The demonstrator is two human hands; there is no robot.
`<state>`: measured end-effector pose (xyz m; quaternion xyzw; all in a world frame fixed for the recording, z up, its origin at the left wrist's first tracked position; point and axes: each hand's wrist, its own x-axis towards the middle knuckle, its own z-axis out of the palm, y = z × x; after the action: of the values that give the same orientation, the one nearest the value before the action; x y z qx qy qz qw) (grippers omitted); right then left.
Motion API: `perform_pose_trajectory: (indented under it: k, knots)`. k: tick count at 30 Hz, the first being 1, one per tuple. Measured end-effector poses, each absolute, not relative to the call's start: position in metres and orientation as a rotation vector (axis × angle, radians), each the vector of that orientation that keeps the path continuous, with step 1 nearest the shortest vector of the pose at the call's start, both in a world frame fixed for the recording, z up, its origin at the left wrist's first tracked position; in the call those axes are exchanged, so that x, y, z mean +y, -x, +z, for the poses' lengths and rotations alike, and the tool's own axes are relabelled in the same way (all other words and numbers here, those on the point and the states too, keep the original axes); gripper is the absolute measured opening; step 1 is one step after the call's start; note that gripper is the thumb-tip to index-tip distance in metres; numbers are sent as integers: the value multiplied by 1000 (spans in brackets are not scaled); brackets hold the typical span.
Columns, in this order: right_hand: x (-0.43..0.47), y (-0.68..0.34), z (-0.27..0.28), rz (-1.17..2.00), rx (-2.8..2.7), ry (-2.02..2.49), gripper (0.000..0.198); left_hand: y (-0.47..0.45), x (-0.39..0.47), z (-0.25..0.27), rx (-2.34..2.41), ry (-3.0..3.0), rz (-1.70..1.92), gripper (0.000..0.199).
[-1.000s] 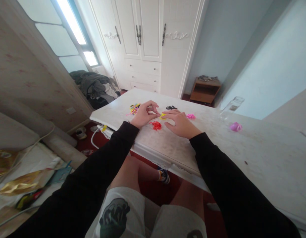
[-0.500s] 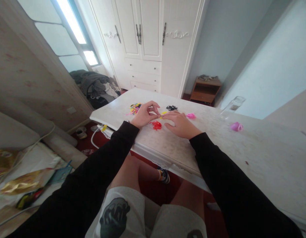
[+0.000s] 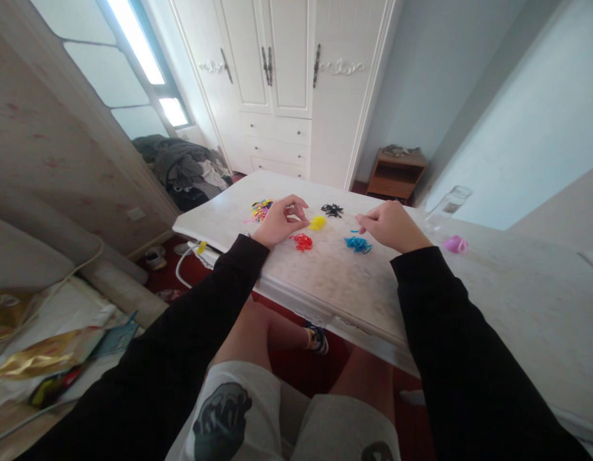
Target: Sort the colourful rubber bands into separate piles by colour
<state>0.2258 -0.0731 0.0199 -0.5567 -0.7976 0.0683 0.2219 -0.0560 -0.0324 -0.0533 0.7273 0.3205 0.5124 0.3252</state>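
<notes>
Small piles of thin, rubber-band-like loops lie on the white table (image 3: 325,288). My left hand (image 3: 283,221) is closed in a pinch beside the yellow pile (image 3: 317,223); what its fingertips hold, if anything, is too small to make out. Just past it lies a mixed-colour pile (image 3: 260,209), partly covered by that hand. My right hand (image 3: 395,225) is pinched, and a small blue rubber band (image 3: 355,231) shows at its fingertips, above the blue pile (image 3: 358,244). A red pile (image 3: 302,242) sits nearer me, and a black pile (image 3: 332,210) farther off.
A clear glass bottle (image 3: 447,210) and a pink-purple object (image 3: 455,244) are on the table to the right. Beyond stand a white wardrobe (image 3: 282,83) and a small brown cabinet (image 3: 396,174). Clothes (image 3: 181,166) are heaped at the back left.
My right hand has moved right, away from my left fingertips, uncovering the blue and yellow piles and now hiding the pink one. My left hand has stayed nearly still.
</notes>
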Motion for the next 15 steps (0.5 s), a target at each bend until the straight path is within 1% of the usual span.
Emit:
perform_pose_trajectory:
  k: [9,13,15]
  knots:
    - [-69,-235,12,125,-2293,1676,38,57,-33,-53,828,-1893,1327,34]
    - [-72,-235,15,252,-2297,1678,46,56,-33,-53,843,-1898,1334,35]
    - [-74,-234,16,266,-2267,1681,50,56,-33,-53,846,-1903,1335,34]
